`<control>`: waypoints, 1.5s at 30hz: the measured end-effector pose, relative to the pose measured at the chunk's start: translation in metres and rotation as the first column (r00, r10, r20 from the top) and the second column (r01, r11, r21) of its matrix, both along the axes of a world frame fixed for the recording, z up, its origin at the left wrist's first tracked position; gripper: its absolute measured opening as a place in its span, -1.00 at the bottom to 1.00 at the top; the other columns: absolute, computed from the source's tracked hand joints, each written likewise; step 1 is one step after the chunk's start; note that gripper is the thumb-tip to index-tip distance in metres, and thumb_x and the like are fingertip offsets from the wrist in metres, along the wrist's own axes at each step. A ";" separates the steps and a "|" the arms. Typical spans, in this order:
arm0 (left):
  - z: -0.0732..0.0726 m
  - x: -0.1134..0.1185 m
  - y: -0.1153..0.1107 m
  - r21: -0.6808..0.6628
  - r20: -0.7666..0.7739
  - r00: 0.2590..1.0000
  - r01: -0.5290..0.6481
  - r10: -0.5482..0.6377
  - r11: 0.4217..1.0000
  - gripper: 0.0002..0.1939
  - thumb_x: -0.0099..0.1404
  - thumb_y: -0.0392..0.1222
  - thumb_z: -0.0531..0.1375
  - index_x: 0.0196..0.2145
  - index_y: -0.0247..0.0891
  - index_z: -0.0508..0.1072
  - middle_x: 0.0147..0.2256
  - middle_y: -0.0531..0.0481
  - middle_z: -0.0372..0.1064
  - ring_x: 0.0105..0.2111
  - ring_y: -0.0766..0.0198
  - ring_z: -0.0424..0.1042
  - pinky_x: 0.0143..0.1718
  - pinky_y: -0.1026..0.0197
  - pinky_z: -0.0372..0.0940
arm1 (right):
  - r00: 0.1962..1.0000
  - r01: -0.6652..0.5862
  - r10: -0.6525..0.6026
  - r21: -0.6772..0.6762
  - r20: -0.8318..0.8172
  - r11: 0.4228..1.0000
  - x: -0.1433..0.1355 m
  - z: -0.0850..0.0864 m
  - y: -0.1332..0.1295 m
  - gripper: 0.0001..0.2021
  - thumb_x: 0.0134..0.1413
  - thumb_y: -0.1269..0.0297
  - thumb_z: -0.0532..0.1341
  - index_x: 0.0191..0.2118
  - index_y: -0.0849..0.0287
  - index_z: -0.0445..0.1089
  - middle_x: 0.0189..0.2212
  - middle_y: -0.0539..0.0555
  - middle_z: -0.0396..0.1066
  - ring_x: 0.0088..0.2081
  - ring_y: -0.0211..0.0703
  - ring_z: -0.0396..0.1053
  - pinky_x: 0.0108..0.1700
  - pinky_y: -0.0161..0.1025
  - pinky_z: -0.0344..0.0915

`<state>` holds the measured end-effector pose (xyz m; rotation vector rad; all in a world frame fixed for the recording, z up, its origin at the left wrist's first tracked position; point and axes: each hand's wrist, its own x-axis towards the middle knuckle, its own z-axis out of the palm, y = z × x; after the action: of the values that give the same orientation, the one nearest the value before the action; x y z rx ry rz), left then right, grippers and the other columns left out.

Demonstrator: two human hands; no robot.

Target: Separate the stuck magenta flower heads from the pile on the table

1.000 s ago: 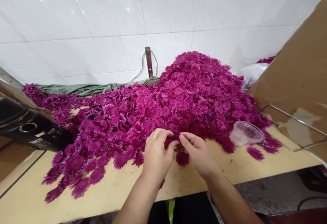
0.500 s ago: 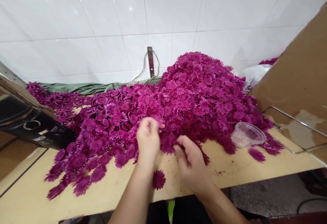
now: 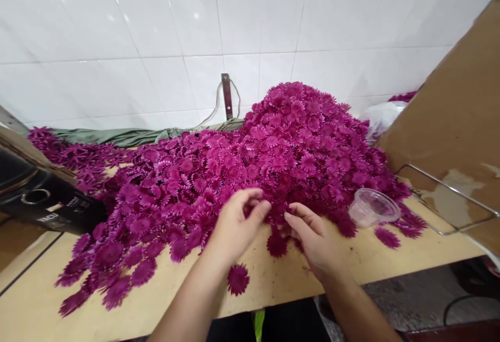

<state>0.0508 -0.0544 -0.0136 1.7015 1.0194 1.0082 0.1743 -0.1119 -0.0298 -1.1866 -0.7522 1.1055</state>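
Note:
My right hand (image 3: 310, 235) pinches a magenta artificial flower head (image 3: 279, 212) between thumb and fingers, in front of the heap. Just left of it is my left hand (image 3: 242, 219), its fingers curled and the thumb tip apart from the forefinger. Nothing shows in its grasp, and its thumb points at the held flower's edge. Below the hands a second flower head (image 3: 277, 245) is seen close to my right fingers; whether it touches them I cannot tell. Another single flower head (image 3: 238, 279) lies on the table near the front edge.
A large heap of magenta flower heads (image 3: 297, 128) covers the table (image 3: 179, 290) up to the tiled wall. At right stand a clear plastic tub (image 3: 377, 207), a wire frame (image 3: 449, 183) and cardboard (image 3: 449, 108). A black cylinder (image 3: 54, 196) leans in at left.
The flower piece at my left fingertips no longer shows there, and that hand has turned, its thumb now toward the right hand. My right hand has shifted slightly right. The view has shifted a little.

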 end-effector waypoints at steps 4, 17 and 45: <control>-0.015 0.009 -0.018 -0.242 0.224 0.971 0.133 -0.078 0.961 -0.83 0.05 -0.19 0.19 -0.37 -0.29 0.45 -0.42 -0.03 0.44 -0.37 0.24 0.39 -0.28 0.22 0.28 | 0.963 -0.081 0.067 0.043 0.262 0.996 -0.002 -0.009 -0.002 -0.75 -0.08 0.07 0.15 -0.45 0.18 0.28 -0.58 -0.05 0.25 -0.53 -0.31 0.19 -0.47 -0.34 0.16; -0.032 0.004 -0.011 -0.329 0.245 0.964 -0.018 0.104 0.944 -0.58 -0.01 0.13 0.18 -0.64 -0.24 0.13 -0.65 0.19 0.00 -0.61 0.43 0.01 -0.58 0.34 -0.01 | 0.702 -0.169 -0.003 0.170 0.713 0.971 -0.002 0.001 0.001 -0.85 -0.01 0.30 0.16 -0.26 0.18 0.30 -0.31 0.09 0.34 -0.28 -0.19 0.33 -0.24 -0.23 0.30; -0.013 -0.002 -0.025 -0.357 0.356 0.932 0.073 0.063 0.931 -0.72 -0.02 0.00 0.23 -0.52 -0.25 0.28 -0.57 0.13 0.15 -0.51 0.36 0.15 -0.46 0.31 0.12 | 0.810 -0.250 0.159 0.086 0.565 0.964 -0.008 0.017 0.004 -0.87 0.04 0.24 0.08 -0.45 0.15 0.17 -0.59 -0.08 0.13 -0.57 -0.34 0.12 -0.56 -0.37 0.12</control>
<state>0.0491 -0.0789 -0.0271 1.1586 0.8898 1.0098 0.1661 -0.1079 -0.0128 -1.3258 -1.4242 0.8493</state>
